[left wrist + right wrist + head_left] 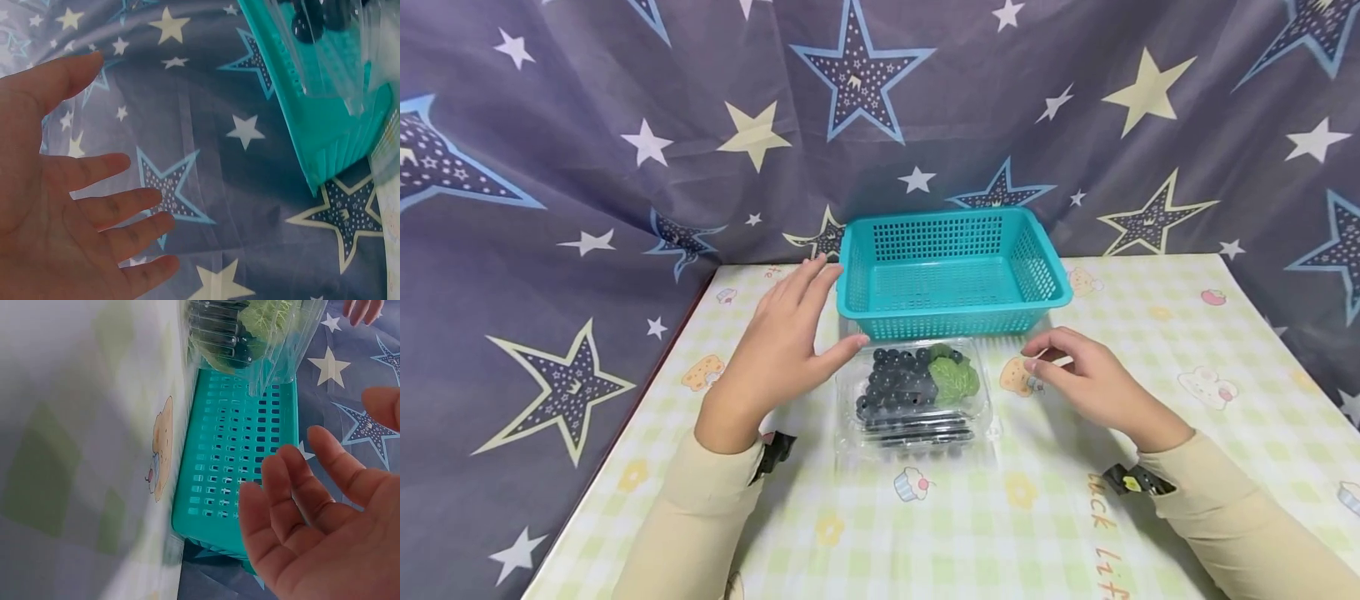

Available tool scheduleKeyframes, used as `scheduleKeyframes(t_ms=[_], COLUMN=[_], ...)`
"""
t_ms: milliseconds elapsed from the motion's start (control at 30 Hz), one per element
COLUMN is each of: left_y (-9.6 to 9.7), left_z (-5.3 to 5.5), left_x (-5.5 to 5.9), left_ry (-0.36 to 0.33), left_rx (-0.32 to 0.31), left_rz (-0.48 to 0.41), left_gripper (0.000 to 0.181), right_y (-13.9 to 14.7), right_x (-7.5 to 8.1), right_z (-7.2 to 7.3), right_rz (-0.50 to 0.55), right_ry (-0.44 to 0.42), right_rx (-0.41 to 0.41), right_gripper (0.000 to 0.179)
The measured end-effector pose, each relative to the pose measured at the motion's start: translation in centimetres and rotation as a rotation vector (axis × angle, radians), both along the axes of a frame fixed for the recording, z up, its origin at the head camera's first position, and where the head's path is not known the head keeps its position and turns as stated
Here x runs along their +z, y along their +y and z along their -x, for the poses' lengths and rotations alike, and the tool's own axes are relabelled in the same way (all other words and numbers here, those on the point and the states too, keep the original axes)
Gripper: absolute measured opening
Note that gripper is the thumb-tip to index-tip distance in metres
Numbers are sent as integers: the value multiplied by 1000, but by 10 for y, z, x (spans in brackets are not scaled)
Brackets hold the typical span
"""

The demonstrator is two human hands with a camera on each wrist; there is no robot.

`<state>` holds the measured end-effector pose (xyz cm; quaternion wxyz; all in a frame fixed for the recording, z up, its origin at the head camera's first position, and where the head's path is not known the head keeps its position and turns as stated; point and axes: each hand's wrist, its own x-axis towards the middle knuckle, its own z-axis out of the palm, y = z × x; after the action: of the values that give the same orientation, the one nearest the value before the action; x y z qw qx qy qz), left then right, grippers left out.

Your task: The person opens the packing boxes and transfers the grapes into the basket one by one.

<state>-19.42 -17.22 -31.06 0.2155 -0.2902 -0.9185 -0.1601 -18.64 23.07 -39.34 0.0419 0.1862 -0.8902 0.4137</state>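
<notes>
A clear plastic clamshell box [917,429] stands on the table, its lid seemingly down. Dark round berries [891,383] fill most of it, and a green leaf [955,379] lies at its right end. My left hand [786,342] hovers to the box's left with fingers spread, holding nothing; the left wrist view shows the bare palm [62,206]. To the right of the box is my right hand [1086,375], fingers loosely bent and nothing in them. In the right wrist view its fingers [287,506] appear in front of the basket's perforated wall.
Just behind the box sits a turquoise plastic basket [955,315] with perforated walls and nothing visible inside. A checked, printed cloth [970,542] covers the table. A dark curtain with stars [700,75] hangs behind and at both sides.
</notes>
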Motion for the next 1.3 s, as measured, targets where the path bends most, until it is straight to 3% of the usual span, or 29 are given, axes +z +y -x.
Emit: scheduleKeyframes(t_ms=[200,500,767,1000,1300], left_y=[11,26,35,43,55], left_z=[0,-3,-8,-11,-16], left_x=[-4,-13,-19,-24,-32], left_ry=[26,-16,18,51,25], left_rx=[-51,-85,-125,-164,-205], left_rz=[21,76,105,131,185], left_gripper=[81,75,68,63,57], right_y=[-1,-12,-16,-19,-17], right_x=[-7,-29,-31,-33,-38], right_z=[-2,-1,-5,-9,-10], right_rz=[30,318,376,445,466], right_ry=[-61,-351,-465,-616,-668], right_rx=[38,249,258,345,406], right_gripper=[18,25,23,21,13])
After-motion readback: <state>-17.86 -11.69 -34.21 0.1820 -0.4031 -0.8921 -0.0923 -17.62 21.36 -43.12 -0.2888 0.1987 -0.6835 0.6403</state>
